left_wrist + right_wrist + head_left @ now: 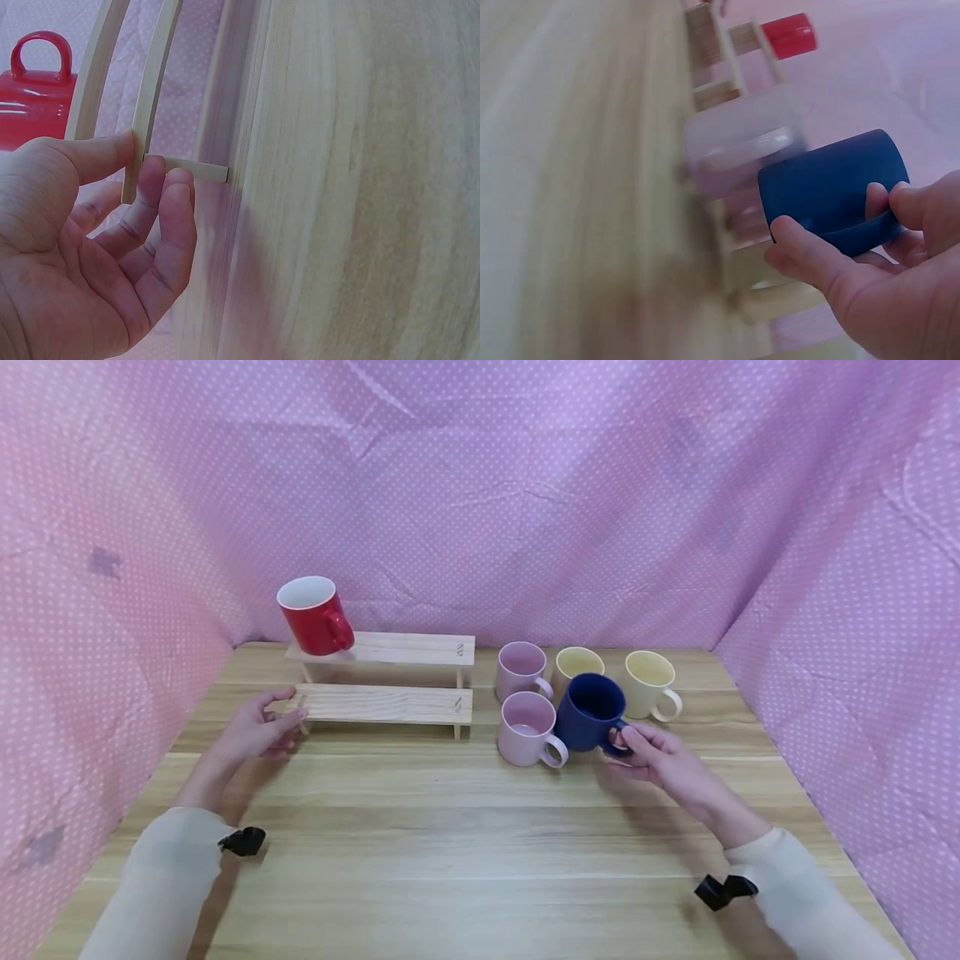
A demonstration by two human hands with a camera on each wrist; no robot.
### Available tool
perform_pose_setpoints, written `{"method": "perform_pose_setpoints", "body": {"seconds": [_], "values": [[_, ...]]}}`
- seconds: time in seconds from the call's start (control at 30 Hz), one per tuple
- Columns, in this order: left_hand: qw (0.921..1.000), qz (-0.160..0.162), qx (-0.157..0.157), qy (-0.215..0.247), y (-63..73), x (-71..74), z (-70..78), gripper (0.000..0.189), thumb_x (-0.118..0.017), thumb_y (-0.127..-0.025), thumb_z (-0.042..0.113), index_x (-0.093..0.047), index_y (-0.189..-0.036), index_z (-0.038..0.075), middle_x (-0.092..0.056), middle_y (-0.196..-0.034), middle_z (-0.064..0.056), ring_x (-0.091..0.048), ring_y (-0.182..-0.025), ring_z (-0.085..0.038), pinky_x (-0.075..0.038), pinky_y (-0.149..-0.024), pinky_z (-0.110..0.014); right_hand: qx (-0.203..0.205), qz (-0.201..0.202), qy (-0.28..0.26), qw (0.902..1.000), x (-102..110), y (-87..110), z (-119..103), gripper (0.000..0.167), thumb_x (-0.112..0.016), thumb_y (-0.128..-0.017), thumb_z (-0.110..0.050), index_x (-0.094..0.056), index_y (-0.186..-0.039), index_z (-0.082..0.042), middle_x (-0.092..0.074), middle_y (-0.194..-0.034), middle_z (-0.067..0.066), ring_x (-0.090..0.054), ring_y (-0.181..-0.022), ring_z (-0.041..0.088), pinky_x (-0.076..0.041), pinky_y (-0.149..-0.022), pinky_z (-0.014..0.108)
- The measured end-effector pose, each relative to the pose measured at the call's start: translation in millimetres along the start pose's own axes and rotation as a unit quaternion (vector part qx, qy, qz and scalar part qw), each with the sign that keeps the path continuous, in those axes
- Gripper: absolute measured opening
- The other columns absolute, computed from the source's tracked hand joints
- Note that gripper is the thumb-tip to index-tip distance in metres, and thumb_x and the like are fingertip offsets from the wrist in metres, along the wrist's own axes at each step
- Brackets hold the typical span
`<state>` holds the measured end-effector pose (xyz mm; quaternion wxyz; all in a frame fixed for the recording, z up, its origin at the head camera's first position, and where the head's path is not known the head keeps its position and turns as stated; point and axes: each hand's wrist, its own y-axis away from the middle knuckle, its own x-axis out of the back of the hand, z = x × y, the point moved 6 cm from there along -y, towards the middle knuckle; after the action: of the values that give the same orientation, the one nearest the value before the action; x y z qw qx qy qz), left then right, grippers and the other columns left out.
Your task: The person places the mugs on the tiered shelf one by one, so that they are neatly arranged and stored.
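A dark blue mug (590, 714) is held by its handle in my right hand (671, 770), in front of the yellow mugs. In the right wrist view the thumb and fingers grip the blue mug's (829, 191) handle. My left hand (258, 729) pinches the left end of the lower shelf (386, 704) of a two-step wooden rack. Its thumb and fingers lie on either side of the board (154, 90) in the left wrist view. A red mug (311, 618) with a white inside stands on the left end of the upper shelf (408, 648).
Right of the rack, a pink mug (517, 675) stands behind another pink mug (523, 735). A yellow mug (577, 662) is partly hidden behind the blue one, and a second yellow mug (647, 689) stands farther right. Pink dotted cloth (495, 510) surrounds the wooden table (450, 860).
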<state>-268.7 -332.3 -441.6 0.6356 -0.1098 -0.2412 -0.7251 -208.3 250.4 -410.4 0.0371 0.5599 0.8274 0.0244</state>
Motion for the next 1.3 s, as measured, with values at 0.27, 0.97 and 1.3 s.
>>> {"method": "perform_pose_setpoints", "body": {"seconds": [0.27,0.97,1.3], "values": [[1.0000,0.001,-0.001,-0.003,-0.8,1.2,0.8,0.076,-0.061,-0.104,0.032,-0.021,-0.158,-0.003,-0.065,-0.081,-0.008,-0.065,-0.068,-0.018,-0.062,-0.062,-0.041,0.040,-0.026,-0.016,0.9987,-3.1,-4.3,-44.9,0.026,-0.045,-0.110,-0.017,-0.061,-0.112,0.004,-0.063,-0.114,0.010,-0.067,-0.112,0.016,-0.054,-0.096,0.040],[0.9998,0.002,-0.009,0.015,2.7,2.5,1.9,0.077,-0.063,-0.103,0.032,-0.022,-0.157,-0.002,-0.065,-0.079,-0.007,-0.065,-0.065,-0.017,-0.062,-0.060,-0.040,0.000,-0.045,-0.010,0.9989,-78.7,-84.6,-80.8,0.031,-0.047,-0.110,-0.025,-0.056,-0.116,0.004,-0.059,-0.118,0.013,-0.065,-0.115,0.028,-0.046,-0.105,0.054],[0.9998,0.000,-0.006,0.020,2.9,-0.7,0.6,0.077,-0.061,-0.104,0.032,-0.019,-0.158,-0.002,-0.064,-0.081,-0.010,-0.065,-0.066,-0.018,-0.062,-0.060,-0.039,-0.025,-0.044,-0.010,0.9987,-127.2,-141.8,-90.2,0.031,-0.046,-0.111,-0.025,-0.054,-0.112,0.005,-0.056,-0.117,0.015,-0.056,-0.125,0.044,-0.051,-0.101,0.048]]}}
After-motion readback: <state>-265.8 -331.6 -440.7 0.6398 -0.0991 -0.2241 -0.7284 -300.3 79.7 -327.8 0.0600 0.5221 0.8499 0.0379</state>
